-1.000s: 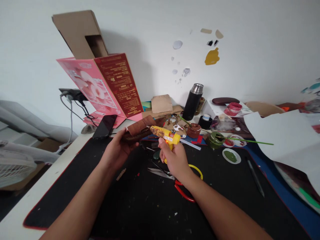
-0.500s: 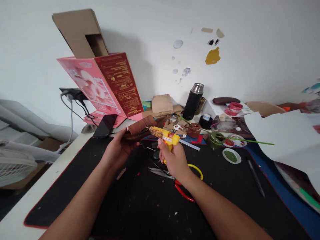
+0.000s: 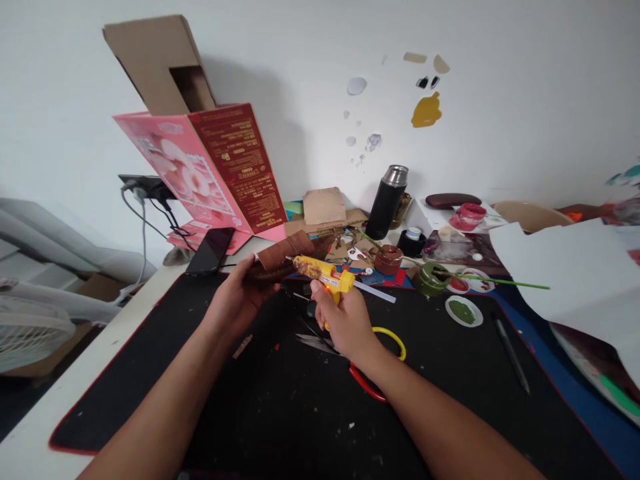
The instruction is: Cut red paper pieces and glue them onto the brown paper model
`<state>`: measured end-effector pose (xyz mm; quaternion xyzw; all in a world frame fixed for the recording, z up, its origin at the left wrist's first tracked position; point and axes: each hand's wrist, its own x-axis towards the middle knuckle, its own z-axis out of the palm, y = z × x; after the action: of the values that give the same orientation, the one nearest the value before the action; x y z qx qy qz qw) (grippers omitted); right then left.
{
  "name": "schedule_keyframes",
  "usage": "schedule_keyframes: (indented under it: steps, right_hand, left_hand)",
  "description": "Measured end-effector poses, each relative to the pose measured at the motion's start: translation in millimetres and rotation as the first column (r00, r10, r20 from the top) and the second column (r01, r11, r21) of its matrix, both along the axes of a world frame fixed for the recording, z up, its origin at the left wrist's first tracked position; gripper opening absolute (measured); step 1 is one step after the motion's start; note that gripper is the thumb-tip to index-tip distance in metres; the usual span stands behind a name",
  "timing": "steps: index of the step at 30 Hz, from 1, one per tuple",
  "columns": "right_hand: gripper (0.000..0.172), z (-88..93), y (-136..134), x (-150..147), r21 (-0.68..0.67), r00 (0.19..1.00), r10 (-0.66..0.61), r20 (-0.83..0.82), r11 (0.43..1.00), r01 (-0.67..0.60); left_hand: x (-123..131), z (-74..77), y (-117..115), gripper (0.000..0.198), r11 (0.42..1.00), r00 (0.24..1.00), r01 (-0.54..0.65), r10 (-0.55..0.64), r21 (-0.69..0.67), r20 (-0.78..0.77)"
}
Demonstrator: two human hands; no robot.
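My right hand (image 3: 345, 317) is closed around the handle of a yellow hot glue gun (image 3: 320, 270), its body stained brown near the nozzle. A clear glue stick (image 3: 375, 291) juts out of its back, and a small orange light glows on it. In my left hand (image 3: 233, 297) is a brown painted cardboard piece (image 3: 285, 252), gripped at its left end with fingers beneath. The nozzle tip is at the near edge of this piece; whether it touches, I cannot tell. Scissors (image 3: 367, 387) with red and yellow handles lie under my right hand, partly hidden.
A black mat (image 3: 280, 413) covers the desk. Behind stand a black thermos (image 3: 386, 203), a brown paint jar (image 3: 389, 260) and a green paint jar (image 3: 431, 280) with a brush across it. A phone (image 3: 210, 251) lies at left, near a pink box (image 3: 175, 167). A pen (image 3: 511, 353) rests at right.
My right hand and the glue gun have shifted slightly left, the nozzle moving along the brown cardboard piece. My left hand has stayed nearly still.
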<state>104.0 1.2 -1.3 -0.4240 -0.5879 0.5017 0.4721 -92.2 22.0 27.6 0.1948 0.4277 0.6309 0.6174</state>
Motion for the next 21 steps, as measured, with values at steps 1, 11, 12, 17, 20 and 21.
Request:
schedule_keyframes:
  steps: [1,11,12,17,20,21]
  right_hand:
    - [0.051,0.4,-0.4,-0.3,0.005,1.000,0.002,0.004,1.000,-0.002]
    - [0.052,1.9,-2.3,-1.7,0.027,0.999,0.017,0.048,0.999,-0.019]
    - [0.052,1.7,-2.4,-1.9,0.023,0.999,0.016,0.048,1.000,-0.017]
    - [0.053,0.2,-2.8,-2.8,0.016,0.999,0.007,0.045,1.000,-0.008]
    - [0.053,0.5,-3.2,-2.8,0.018,0.999,0.012,0.046,1.000,-0.013]
    - [0.052,0.7,-3.4,-2.7,0.018,0.999,0.014,0.046,1.000,-0.014]
  left_hand:
    - [0.1,-0.4,0.2,0.026,1.000,1.000,-0.001,0.001,0.001,-0.002]
    - [3.1,4.1,0.0,0.030,0.999,0.999,-0.004,0.002,-0.033,-0.036]
    - [3.0,3.7,0.0,0.029,1.000,0.999,-0.008,0.007,-0.030,-0.033]
    - [3.0,3.1,0.2,0.029,0.999,1.000,-0.017,0.017,-0.028,-0.011]
    - [3.5,4.0,0.0,0.030,0.999,1.000,-0.015,0.015,-0.029,-0.014]
    - [3.5,4.2,0.0,0.029,0.999,1.000,-0.019,0.019,-0.027,-0.014]
